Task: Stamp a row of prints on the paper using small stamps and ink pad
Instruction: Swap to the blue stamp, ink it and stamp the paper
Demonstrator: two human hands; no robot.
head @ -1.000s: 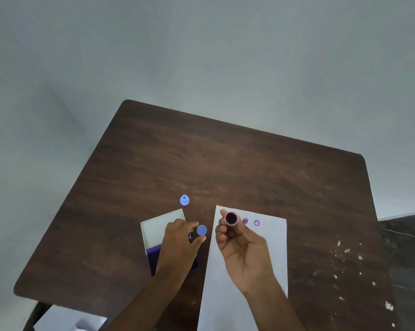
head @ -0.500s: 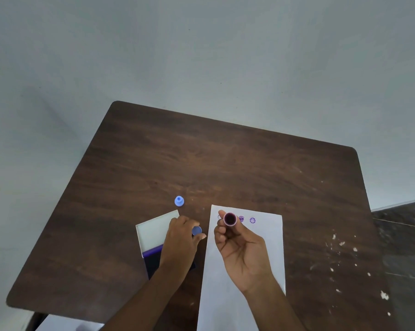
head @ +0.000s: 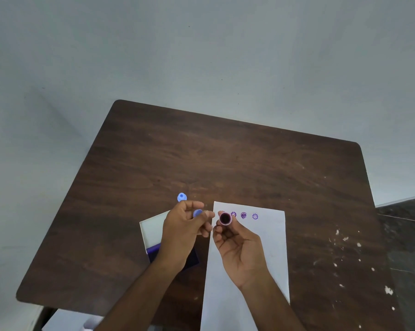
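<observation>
Over a dark, scuffed wood-grain worktop (head: 225,163) against a plain pale wall (head: 201,56), the right hand (head: 239,249) grips a small round stamp (head: 225,218), its inked face upward, above white paper (head: 270,247) bearing purple prints (head: 243,215). The left hand (head: 182,230) pinches what looks like a blue cap (head: 197,213) over the open ink pad (head: 154,249). Another blue stamp (head: 182,197) stands nearby.
</observation>
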